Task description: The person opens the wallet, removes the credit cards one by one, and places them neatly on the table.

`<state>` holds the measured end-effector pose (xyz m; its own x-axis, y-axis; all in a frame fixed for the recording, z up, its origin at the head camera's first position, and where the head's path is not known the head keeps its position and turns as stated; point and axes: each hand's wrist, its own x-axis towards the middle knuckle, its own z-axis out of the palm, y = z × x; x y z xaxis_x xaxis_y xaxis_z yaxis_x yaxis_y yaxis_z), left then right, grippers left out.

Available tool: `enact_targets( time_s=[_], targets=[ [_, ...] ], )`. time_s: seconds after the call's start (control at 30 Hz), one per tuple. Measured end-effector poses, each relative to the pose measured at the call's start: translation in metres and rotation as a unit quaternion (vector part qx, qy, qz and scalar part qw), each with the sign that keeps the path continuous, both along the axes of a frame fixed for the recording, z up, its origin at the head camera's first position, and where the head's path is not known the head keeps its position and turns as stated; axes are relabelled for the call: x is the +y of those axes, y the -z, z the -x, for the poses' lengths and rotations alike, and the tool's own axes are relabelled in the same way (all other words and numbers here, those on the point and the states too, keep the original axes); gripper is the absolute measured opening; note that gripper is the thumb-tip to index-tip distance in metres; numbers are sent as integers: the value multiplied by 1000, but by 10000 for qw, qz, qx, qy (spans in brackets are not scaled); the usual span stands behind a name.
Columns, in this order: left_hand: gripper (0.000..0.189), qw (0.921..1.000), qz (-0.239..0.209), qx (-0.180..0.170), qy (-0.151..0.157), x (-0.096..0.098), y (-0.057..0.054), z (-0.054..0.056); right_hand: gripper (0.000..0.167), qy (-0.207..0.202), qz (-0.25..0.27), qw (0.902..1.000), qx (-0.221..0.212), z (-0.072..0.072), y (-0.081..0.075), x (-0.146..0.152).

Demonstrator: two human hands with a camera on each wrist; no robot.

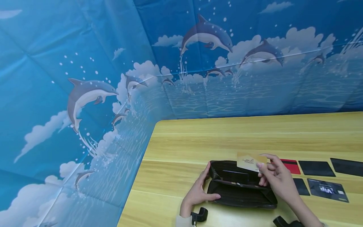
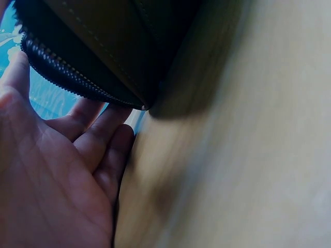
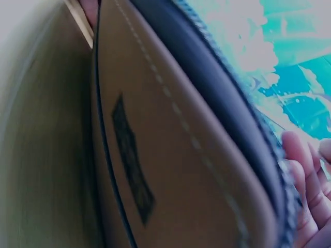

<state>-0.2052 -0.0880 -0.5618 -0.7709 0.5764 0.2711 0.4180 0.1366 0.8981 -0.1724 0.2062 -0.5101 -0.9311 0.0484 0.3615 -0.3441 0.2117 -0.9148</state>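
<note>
A dark zip-around wallet point(image 1: 241, 197) stands spread open near the table's front edge, its inner pockets showing. My left hand point(image 1: 197, 193) grips its left end, thumb inside the near flap and fingers along the back. In the left wrist view, fingertips meet the wallet's zipped edge point(image 2: 67, 77). Between thumb and fingers, my right hand point(image 1: 278, 176) pinches a gold card point(image 1: 247, 161) over the wallet's far right side. The right wrist view has the wallet's brown inner panel point(image 3: 160, 134) close up, with fingers point(image 3: 305, 186) beyond the zip.
Right of the wallet lie a red card point(image 1: 292, 166) with a black stripe, a dark VIP card point(image 1: 326, 190) and several black cards point(image 1: 317, 168). The wooden table point(image 1: 181, 142) meets a blue dolphin-print backdrop point(image 1: 184, 104) behind and at left.
</note>
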Motion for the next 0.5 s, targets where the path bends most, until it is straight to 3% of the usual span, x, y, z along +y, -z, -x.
enact_targets(
  time_s=[0.2, 0.33, 0.5],
  targets=[
    [109, 10000, 52, -72, 38, 0, -14, -3, 36, 53, 1073, 9940, 183, -1, 2, 23],
    [109, 10000, 84, -25, 28, -1, -14, -3, 31, 621, 1827, 9812, 8, -1, 5, 45],
    [110, 9999, 96, 69, 18, -1, -14, -4, 4, 1395, 2455, 9586, -376, -5, 15, 79]
  ],
)
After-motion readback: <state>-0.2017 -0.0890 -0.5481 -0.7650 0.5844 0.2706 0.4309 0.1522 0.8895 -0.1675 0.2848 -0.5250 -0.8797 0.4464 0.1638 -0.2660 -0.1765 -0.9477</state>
